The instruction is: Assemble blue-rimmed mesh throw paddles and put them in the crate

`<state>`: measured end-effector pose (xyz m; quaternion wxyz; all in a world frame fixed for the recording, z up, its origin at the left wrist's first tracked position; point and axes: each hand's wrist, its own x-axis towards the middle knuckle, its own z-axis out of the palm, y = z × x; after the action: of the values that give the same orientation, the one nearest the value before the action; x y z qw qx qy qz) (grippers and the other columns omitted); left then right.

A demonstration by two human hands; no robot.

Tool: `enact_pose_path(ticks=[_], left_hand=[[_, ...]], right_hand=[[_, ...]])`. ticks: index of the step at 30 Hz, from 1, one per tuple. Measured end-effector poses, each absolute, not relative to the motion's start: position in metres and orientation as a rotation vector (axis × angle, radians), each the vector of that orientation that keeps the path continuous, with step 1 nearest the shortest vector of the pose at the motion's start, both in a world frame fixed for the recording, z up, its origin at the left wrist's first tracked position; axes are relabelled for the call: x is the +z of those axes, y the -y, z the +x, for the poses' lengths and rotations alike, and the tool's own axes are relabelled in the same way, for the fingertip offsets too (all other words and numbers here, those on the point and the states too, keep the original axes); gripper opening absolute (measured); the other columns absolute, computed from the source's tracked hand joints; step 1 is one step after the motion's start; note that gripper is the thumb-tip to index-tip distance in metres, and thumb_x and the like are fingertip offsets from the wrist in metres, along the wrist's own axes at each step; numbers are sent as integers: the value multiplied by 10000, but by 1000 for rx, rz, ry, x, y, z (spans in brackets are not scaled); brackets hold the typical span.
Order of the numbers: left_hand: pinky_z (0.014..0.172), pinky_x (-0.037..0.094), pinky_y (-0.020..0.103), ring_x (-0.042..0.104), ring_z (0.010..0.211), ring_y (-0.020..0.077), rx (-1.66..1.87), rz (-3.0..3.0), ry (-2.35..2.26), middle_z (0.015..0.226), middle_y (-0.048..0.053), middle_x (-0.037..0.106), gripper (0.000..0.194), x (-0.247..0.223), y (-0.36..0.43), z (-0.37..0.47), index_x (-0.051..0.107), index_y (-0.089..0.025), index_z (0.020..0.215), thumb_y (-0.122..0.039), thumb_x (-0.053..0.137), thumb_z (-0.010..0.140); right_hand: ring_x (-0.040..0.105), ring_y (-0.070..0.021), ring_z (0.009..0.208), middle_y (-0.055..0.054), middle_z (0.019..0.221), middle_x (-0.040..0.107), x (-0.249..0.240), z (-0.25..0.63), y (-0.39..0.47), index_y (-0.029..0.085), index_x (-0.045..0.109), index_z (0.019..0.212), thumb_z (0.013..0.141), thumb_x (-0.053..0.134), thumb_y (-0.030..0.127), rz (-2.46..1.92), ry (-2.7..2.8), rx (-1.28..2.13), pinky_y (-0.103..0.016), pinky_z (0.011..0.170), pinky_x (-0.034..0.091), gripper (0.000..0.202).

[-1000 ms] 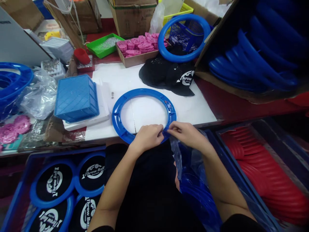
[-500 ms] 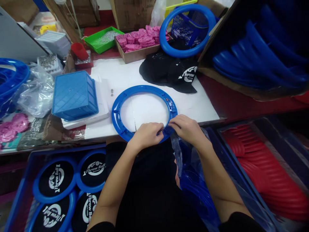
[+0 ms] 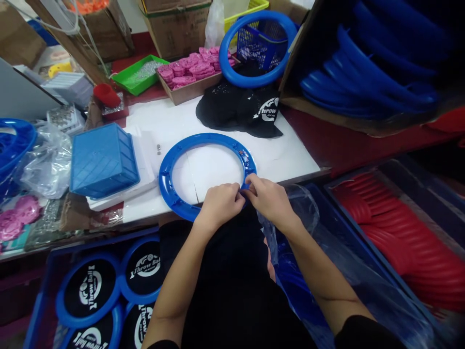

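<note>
While your forearms reach forward from either side of your body, elbows set wide, your hands converge at the near right part of the blue ring point(image 3: 166, 180), which lies ribbed side up on the white sheet point(image 3: 279, 162), its near rim reaching the sheet's front edge. Your left hand point(image 3: 222, 202) has its back upward and points inward to the right; its fingers are curled tightly under, the thumb tip close to the bent forefinger, just over the near rim. You bring your right hand point(image 3: 268, 198) in from the other side, angled leftward, its fingers bent and the thumb and forefinger drawn nearly together at the ring. Your knuckles hide the fingertips, so I cannot tell whether either hand grips the rim or pinches something small. Just left of the ring sit small metal discs point(image 3: 159, 149), and farther left a blue box point(image 3: 103, 160). Beyond the ring lies black printed fabric point(image 3: 236, 111), with a second ring point(image 3: 250, 81) tilted up behind it. Well to the ring's right are red rings point(image 3: 399, 237) in a crate; below and left of it, black printed discs point(image 3: 87, 288) with blue rims.
</note>
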<state>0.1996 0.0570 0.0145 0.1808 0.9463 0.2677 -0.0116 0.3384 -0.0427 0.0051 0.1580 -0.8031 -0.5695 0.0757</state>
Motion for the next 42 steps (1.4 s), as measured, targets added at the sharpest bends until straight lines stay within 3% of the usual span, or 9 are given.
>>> enact_pose_path(ticks=[5,10,16,24,33,42], left_hand=[[722,462,333,731,873,264,-7,2652,-743,948,83,779,199,10,-63,200,690,-217,927,-299,516,978],[679,426,318,719,849,250,15,2607,-731,900,54,775,149,12,-66,200,679,-229,879,-276,549,933],[700,438,315,711,856,244,-14,2576,-736,926,54,778,147,11,-64,200,686,-228,894,-276,551,932],[656,386,321,686,797,233,25,2556,-705,854,38,755,124,11,-65,198,646,-231,830,-261,549,901],[635,339,318,654,747,216,64,2554,-641,802,26,721,102,8,-67,194,614,-228,813,-255,545,884],[681,411,295,670,756,203,10,2554,-473,812,26,727,158,15,-80,186,646,-214,825,-296,564,933]], right_hand=[[649,-228,751,-29,832,722,19,351,34,250,596,1054,946,651,261,-2342,1696,408,-310,591,256,122],[627,-184,723,16,770,696,32,390,17,244,624,923,886,672,234,-2023,1826,717,-288,655,377,62],[621,-184,751,-8,792,699,30,405,6,219,652,787,842,670,228,-1852,1854,610,-301,716,424,59],[582,-158,691,0,767,707,30,406,19,214,701,800,873,697,354,-1778,1678,711,-301,697,426,158],[605,-149,684,14,721,677,14,397,16,212,685,803,877,683,320,-1814,1634,684,-290,683,421,131],[566,-145,631,29,658,639,12,381,27,218,629,739,841,652,253,-1941,1522,729,-291,639,366,111]])
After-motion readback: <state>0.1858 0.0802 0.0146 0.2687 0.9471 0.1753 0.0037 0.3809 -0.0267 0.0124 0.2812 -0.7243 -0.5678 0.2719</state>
